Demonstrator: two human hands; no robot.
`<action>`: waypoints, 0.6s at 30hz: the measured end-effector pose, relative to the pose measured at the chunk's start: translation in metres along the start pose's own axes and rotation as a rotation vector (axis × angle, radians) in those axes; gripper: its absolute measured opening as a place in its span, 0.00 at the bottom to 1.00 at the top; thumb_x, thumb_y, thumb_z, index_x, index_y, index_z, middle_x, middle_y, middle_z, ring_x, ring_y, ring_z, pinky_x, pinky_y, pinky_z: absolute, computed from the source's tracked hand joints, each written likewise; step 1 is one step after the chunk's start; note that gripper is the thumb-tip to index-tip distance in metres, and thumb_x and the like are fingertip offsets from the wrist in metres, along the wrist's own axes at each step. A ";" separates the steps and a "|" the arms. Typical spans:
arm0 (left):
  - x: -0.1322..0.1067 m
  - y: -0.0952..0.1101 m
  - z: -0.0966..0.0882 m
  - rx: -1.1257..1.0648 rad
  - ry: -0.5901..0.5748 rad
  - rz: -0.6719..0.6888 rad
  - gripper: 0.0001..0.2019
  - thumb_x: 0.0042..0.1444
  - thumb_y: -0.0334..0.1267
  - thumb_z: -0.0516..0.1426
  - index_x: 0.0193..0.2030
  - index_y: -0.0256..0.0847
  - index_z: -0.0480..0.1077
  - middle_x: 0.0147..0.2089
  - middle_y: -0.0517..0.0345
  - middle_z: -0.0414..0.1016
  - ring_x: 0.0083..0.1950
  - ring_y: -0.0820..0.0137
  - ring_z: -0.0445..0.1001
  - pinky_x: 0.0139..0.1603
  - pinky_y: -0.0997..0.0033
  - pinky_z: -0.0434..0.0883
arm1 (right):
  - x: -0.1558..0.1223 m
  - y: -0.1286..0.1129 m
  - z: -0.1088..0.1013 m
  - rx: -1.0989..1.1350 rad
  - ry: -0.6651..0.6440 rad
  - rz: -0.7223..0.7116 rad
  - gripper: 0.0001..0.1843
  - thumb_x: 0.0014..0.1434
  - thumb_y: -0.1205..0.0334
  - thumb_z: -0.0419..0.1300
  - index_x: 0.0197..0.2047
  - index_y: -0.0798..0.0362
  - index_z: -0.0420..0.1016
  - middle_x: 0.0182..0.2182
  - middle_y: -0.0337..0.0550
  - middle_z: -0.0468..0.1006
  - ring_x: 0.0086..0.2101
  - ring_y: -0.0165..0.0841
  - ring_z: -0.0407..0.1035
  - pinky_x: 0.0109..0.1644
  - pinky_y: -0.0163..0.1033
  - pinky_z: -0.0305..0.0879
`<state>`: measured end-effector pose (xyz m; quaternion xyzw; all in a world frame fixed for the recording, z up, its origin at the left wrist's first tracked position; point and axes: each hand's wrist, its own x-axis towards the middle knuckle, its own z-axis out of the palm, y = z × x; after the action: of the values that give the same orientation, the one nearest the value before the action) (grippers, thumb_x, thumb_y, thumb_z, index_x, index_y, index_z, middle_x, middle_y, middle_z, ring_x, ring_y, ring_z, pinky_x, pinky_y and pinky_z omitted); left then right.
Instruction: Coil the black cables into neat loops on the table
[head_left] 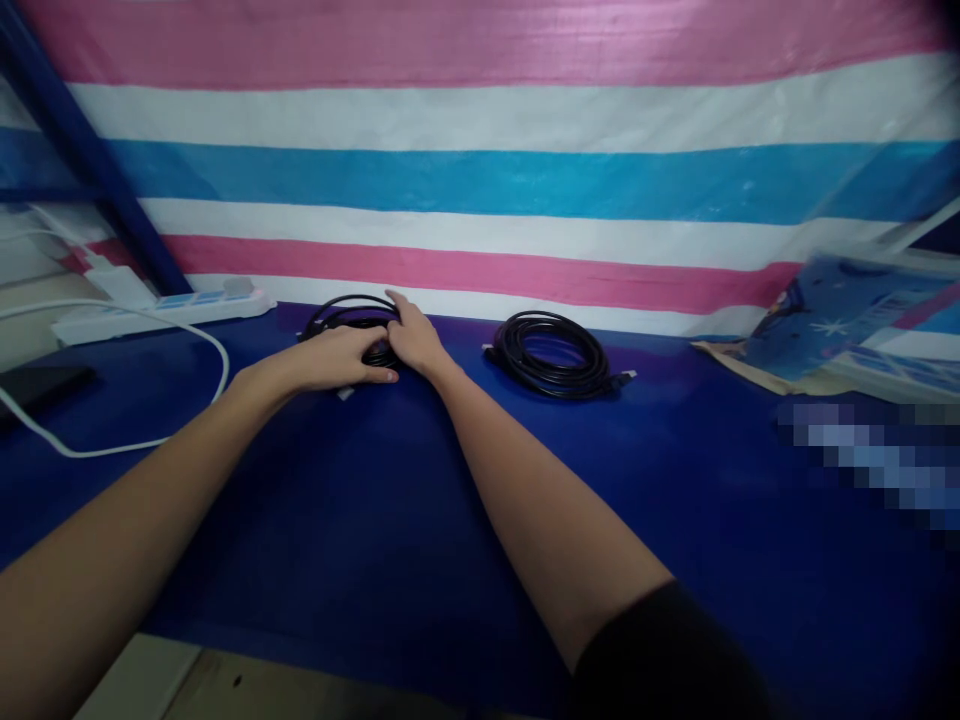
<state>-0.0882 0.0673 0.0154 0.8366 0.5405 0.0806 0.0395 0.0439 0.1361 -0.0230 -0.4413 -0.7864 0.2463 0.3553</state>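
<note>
A coiled black cable (351, 309) lies near the back of the blue table. My left hand (336, 357) reaches over its near left side, the thumb along the front and the other fingers mostly hidden. From the right, my right hand (417, 335) closes on the same coil, one finger showing at its far side. A pale connector end pokes out below my left hand. To the right of my hands rests a second coiled black cable (553, 353), untouched, with metal-tipped plugs sticking out on its left and right.
A white power strip (169, 315) with a plugged-in adapter stands at the back left, and a white cord (217, 350) loops over the blue table (360, 540). A dark flat object (49, 390) lies left. Striped sheeting (480, 180) hangs behind; a blue printed package (817, 320) is at right.
</note>
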 end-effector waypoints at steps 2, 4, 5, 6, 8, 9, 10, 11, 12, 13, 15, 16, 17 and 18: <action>0.000 0.002 -0.002 0.003 -0.041 0.015 0.25 0.58 0.56 0.52 0.53 0.40 0.72 0.53 0.49 0.76 0.49 0.60 0.75 0.45 0.66 0.67 | -0.002 -0.003 0.000 -0.055 -0.034 0.009 0.20 0.66 0.60 0.54 0.60 0.53 0.67 0.59 0.50 0.69 0.56 0.41 0.66 0.59 0.54 0.63; 0.000 0.002 -0.003 0.048 -0.038 -0.007 0.26 0.57 0.58 0.51 0.48 0.39 0.74 0.49 0.47 0.77 0.48 0.58 0.75 0.45 0.63 0.67 | -0.001 -0.004 0.000 -0.098 -0.064 0.041 0.19 0.65 0.55 0.58 0.55 0.55 0.71 0.54 0.50 0.72 0.51 0.39 0.69 0.55 0.53 0.67; 0.000 0.000 -0.004 0.073 -0.020 -0.019 0.26 0.57 0.59 0.51 0.46 0.38 0.74 0.48 0.47 0.77 0.47 0.57 0.75 0.45 0.62 0.67 | 0.000 -0.005 0.001 -0.110 -0.075 0.058 0.19 0.65 0.54 0.58 0.54 0.56 0.71 0.52 0.49 0.73 0.50 0.39 0.70 0.53 0.52 0.68; 0.000 -0.002 -0.005 0.089 0.007 -0.023 0.27 0.56 0.61 0.51 0.46 0.38 0.75 0.47 0.47 0.77 0.47 0.56 0.74 0.46 0.61 0.67 | 0.001 -0.004 0.001 -0.115 -0.082 0.073 0.19 0.65 0.54 0.58 0.54 0.55 0.71 0.52 0.49 0.73 0.49 0.38 0.71 0.53 0.51 0.69; 0.001 -0.008 -0.005 0.083 0.077 -0.032 0.30 0.57 0.62 0.50 0.49 0.39 0.74 0.50 0.47 0.77 0.51 0.55 0.73 0.51 0.58 0.67 | 0.004 -0.003 0.001 -0.103 -0.076 0.085 0.19 0.65 0.54 0.58 0.55 0.55 0.71 0.52 0.49 0.73 0.49 0.38 0.70 0.53 0.52 0.68; 0.001 -0.010 -0.005 0.068 0.103 -0.038 0.31 0.58 0.62 0.49 0.52 0.38 0.73 0.53 0.46 0.76 0.54 0.55 0.72 0.54 0.56 0.66 | 0.006 -0.002 0.000 -0.089 -0.061 0.083 0.20 0.65 0.53 0.58 0.56 0.55 0.70 0.53 0.50 0.73 0.51 0.39 0.70 0.54 0.53 0.67; 0.001 -0.013 -0.004 0.054 0.115 -0.047 0.32 0.59 0.62 0.48 0.55 0.38 0.71 0.56 0.46 0.74 0.57 0.54 0.71 0.57 0.55 0.65 | 0.007 -0.001 -0.001 -0.073 -0.038 0.078 0.21 0.65 0.53 0.57 0.57 0.55 0.69 0.55 0.50 0.72 0.52 0.40 0.69 0.56 0.54 0.66; 0.001 -0.015 -0.003 0.043 0.113 -0.052 0.32 0.60 0.61 0.47 0.58 0.38 0.70 0.59 0.45 0.72 0.59 0.54 0.70 0.60 0.54 0.64 | 0.007 -0.001 -0.002 -0.057 -0.012 0.071 0.22 0.66 0.52 0.55 0.59 0.54 0.68 0.57 0.50 0.71 0.53 0.40 0.68 0.57 0.54 0.65; 0.001 -0.016 -0.002 0.035 0.103 -0.051 0.32 0.61 0.60 0.46 0.60 0.38 0.68 0.62 0.45 0.70 0.62 0.54 0.68 0.62 0.54 0.63 | 0.007 -0.001 -0.003 -0.046 0.016 0.065 0.22 0.69 0.53 0.51 0.60 0.54 0.67 0.58 0.51 0.70 0.55 0.39 0.67 0.58 0.53 0.64; 0.001 -0.017 -0.001 0.030 0.090 -0.046 0.32 0.61 0.59 0.46 0.62 0.38 0.67 0.64 0.46 0.69 0.63 0.55 0.67 0.63 0.54 0.62 | 0.006 -0.001 -0.005 -0.041 0.042 0.062 0.22 0.71 0.54 0.46 0.61 0.54 0.66 0.58 0.51 0.70 0.56 0.38 0.67 0.59 0.51 0.63; 0.001 -0.017 0.000 0.019 0.086 -0.035 0.30 0.62 0.56 0.45 0.62 0.39 0.67 0.65 0.46 0.68 0.64 0.56 0.66 0.65 0.56 0.61 | 0.003 -0.003 -0.008 -0.053 0.077 0.061 0.25 0.73 0.57 0.35 0.61 0.55 0.65 0.57 0.51 0.71 0.56 0.36 0.66 0.58 0.46 0.64; 0.001 -0.017 0.000 0.011 0.106 -0.040 0.29 0.62 0.55 0.45 0.62 0.39 0.67 0.64 0.46 0.68 0.64 0.57 0.67 0.64 0.57 0.61 | 0.000 -0.005 -0.010 -0.070 0.088 0.059 0.27 0.73 0.58 0.31 0.61 0.56 0.64 0.56 0.53 0.72 0.56 0.36 0.66 0.57 0.46 0.65; 0.000 -0.017 -0.001 0.003 0.133 -0.050 0.28 0.63 0.53 0.45 0.61 0.39 0.68 0.63 0.46 0.70 0.63 0.57 0.68 0.63 0.58 0.62 | -0.004 -0.007 -0.013 -0.093 0.095 0.052 0.29 0.72 0.58 0.29 0.60 0.57 0.64 0.56 0.55 0.72 0.56 0.37 0.66 0.57 0.46 0.65; 0.000 -0.016 -0.002 -0.004 0.164 -0.062 0.27 0.63 0.52 0.45 0.59 0.39 0.69 0.61 0.46 0.72 0.62 0.58 0.69 0.62 0.59 0.63 | -0.010 -0.009 -0.016 -0.120 0.096 0.037 0.29 0.72 0.58 0.28 0.61 0.58 0.63 0.56 0.56 0.72 0.56 0.38 0.66 0.56 0.47 0.65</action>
<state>-0.1030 0.0737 0.0153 0.8100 0.5674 0.1485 -0.0007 0.0557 0.1245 -0.0099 -0.4874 -0.7734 0.1838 0.3612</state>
